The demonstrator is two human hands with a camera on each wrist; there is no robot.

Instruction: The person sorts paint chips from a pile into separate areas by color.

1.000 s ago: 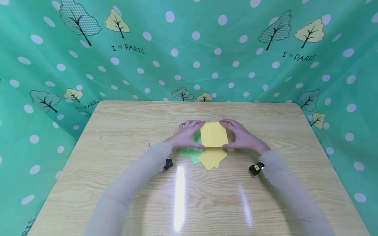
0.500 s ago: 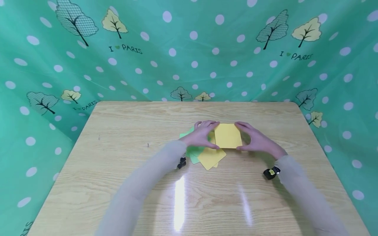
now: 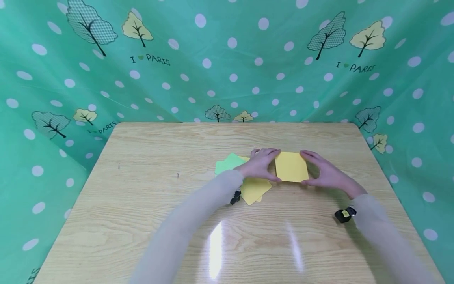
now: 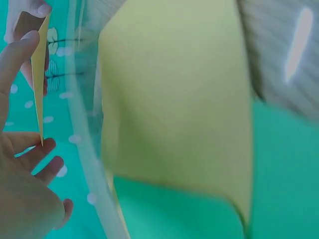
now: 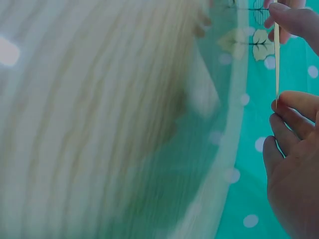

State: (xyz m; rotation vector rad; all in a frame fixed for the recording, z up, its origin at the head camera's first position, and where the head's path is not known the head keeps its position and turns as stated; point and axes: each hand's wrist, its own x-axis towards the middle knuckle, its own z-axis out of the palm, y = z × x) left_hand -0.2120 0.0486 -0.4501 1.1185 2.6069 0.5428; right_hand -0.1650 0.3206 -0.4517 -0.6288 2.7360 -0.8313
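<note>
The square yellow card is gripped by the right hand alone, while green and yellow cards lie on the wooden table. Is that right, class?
Not the right hand alone: in the head view the left hand also grips the square yellow card. Green cards and yellow cards do lie on the wooden table.

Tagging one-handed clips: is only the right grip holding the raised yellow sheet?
No, the left grip and right grip hold the yellow sheet at opposite edges.
</note>
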